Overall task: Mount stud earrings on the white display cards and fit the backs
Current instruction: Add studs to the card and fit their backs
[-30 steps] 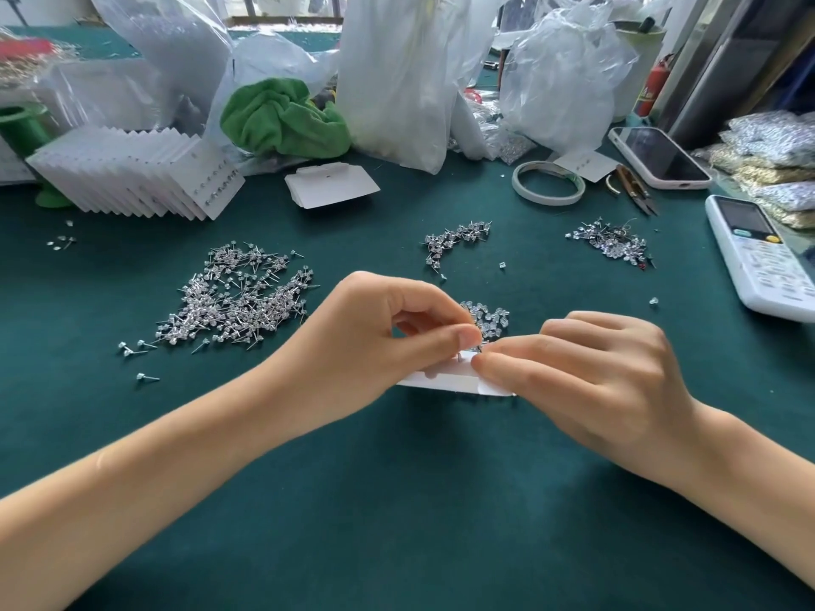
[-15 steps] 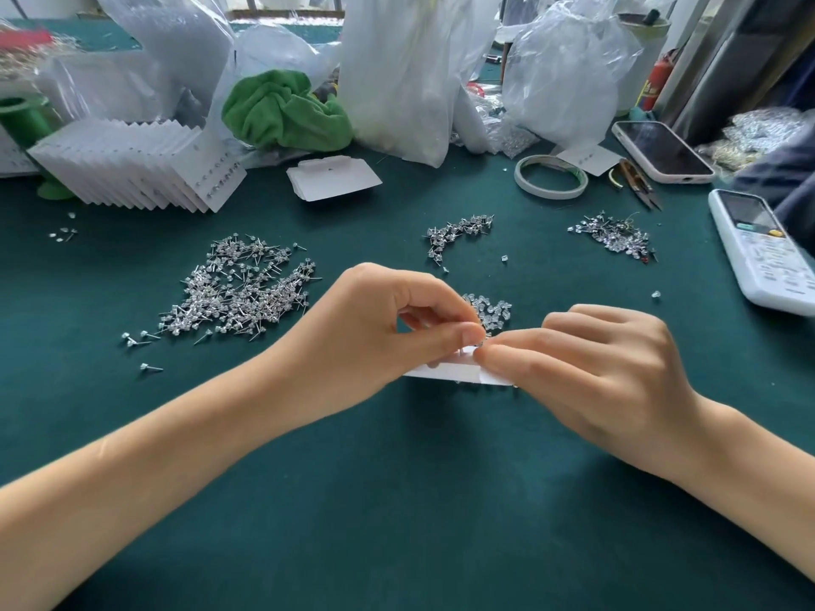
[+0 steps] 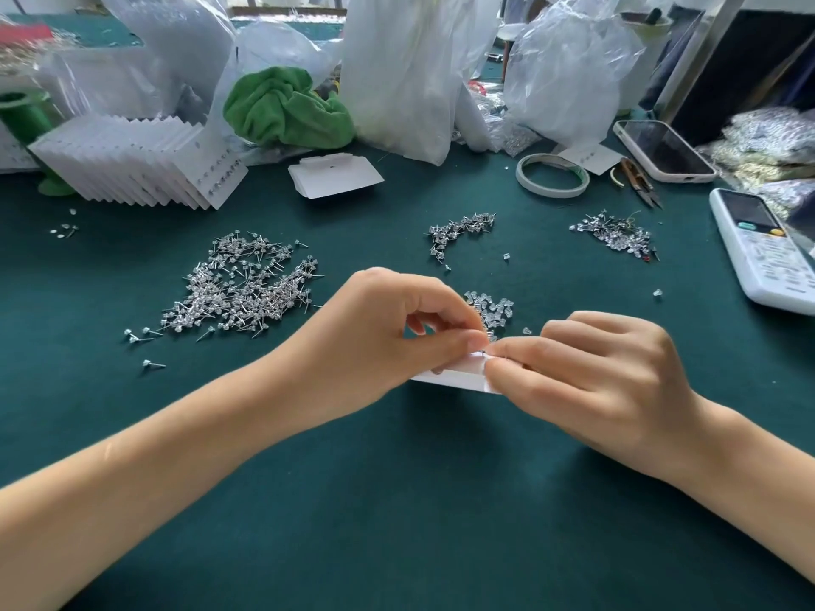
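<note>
A small white paper display card (image 3: 454, 377) is held just above the dark green felt table (image 3: 397, 500), near the middle, between both hands. It is pinched by the curled thumb and forefinger of the left hand (image 3: 379, 337) at its upper edge, where a thin metal post shows. The right hand (image 3: 591, 377) is curled too, its fingertips (image 3: 494, 368) pressed to the card's right end — whether a back is held there cannot be told. Just behind the hands a little heap of clear plastic earring backs (image 3: 489, 308) is seen; a large scatter of silver stud earrings (image 3: 242, 288) lies to the left, well apart from a fanned stack of filled white cards (image 3: 145, 165).
</note>
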The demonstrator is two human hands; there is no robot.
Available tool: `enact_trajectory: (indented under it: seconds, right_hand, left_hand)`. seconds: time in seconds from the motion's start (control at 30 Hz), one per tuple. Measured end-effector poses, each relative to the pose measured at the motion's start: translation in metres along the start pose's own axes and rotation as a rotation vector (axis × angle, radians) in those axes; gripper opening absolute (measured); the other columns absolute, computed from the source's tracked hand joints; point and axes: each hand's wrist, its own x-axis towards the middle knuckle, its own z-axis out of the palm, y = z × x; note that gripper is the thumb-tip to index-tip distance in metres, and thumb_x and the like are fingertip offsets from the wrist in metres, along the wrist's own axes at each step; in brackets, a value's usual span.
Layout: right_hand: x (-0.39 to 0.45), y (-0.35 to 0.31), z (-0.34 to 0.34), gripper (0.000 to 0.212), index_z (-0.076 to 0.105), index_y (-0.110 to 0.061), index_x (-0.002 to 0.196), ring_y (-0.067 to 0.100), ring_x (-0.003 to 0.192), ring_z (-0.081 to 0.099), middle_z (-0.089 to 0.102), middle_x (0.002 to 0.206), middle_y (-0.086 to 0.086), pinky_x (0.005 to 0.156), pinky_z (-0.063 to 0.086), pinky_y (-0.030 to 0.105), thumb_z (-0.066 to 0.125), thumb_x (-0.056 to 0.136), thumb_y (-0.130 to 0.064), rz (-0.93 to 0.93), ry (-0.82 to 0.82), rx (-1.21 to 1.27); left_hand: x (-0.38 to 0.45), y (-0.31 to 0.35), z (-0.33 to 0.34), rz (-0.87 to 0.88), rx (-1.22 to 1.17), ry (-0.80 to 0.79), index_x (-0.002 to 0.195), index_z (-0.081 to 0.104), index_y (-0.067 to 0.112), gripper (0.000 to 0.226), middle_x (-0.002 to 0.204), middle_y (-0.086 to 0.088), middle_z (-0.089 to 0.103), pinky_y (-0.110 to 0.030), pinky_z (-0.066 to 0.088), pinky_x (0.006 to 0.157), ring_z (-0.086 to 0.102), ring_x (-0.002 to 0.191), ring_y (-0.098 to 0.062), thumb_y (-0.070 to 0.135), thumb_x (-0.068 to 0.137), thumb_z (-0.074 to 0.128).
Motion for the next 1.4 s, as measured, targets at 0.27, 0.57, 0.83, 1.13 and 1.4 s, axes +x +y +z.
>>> enact_trajectory:
  seconds: [0.27,0.57,0.83,1.13,1.4]
  right_hand:
    - [0.0013,-0.0021,0.0000,0.028,0.052,-0.013,0.091,0.025,0.043,0.046,0.064,0.061,0.006,0.038,0.040,0.028,0.069,0.077,0.004,-0.026,0.012,-0.041]
    - [-0.0011,-0.0041,0.0002,0.033,0.053,-0.014,0.092,0.023,0.042,0.044,0.064,0.061,0.004,0.037,0.040,0.028,0.067,0.072,0.008,-0.036,0.019,-0.080]
    - [0.0002,-0.0024,0.0000,0.028,0.054,-0.013,0.093,0.023,0.043,0.045,0.067,0.065,0.004,0.039,0.042,0.027,0.063,0.077,0.009,-0.026,0.051,-0.077]
    - [-0.0005,-0.0028,0.0034,0.033,0.055,-0.013,0.093,0.023,0.041,0.044,0.065,0.060,0.003,0.037,0.041,0.027,0.067,0.071,0.009,-0.067,0.075,-0.092]
    - [0.0002,-0.0042,0.0031,0.032,0.055,-0.013,0.093,0.022,0.040,0.045,0.065,0.059,0.003,0.036,0.040,0.027,0.070,0.071,0.007,-0.066,0.076,-0.121]
  left_hand:
    - [-0.0013,-0.0013,0.0015,0.018,-0.006,-0.021,0.081,0.072,0.014,0.004,0.075,0.004,0.068,-0.018,0.044,0.070,0.059,0.064,-0.006,0.017,0.084,0.069]
    - [-0.0007,-0.0015,0.0015,-0.010,0.000,-0.061,0.081,0.073,0.020,0.003,0.079,0.010,0.069,-0.022,0.044,0.070,0.061,0.070,-0.003,0.021,0.083,0.070]
    - [0.0014,-0.0008,-0.0024,-0.117,-0.192,-0.048,0.081,0.075,0.015,0.007,0.074,0.003,0.073,-0.019,0.051,0.060,0.062,0.064,-0.003,0.021,0.080,0.071]
    - [0.0010,0.0019,-0.0014,-0.033,-0.008,-0.049,0.077,0.070,0.029,0.009,0.075,0.015,0.070,-0.043,0.042,0.068,0.060,0.067,-0.022,0.023,0.083,0.069]
    - [0.0008,0.0017,-0.0014,-0.022,0.054,-0.069,0.078,0.071,0.026,0.005,0.076,0.015,0.070,-0.033,0.042,0.071,0.057,0.069,0.003,0.027,0.082,0.067]
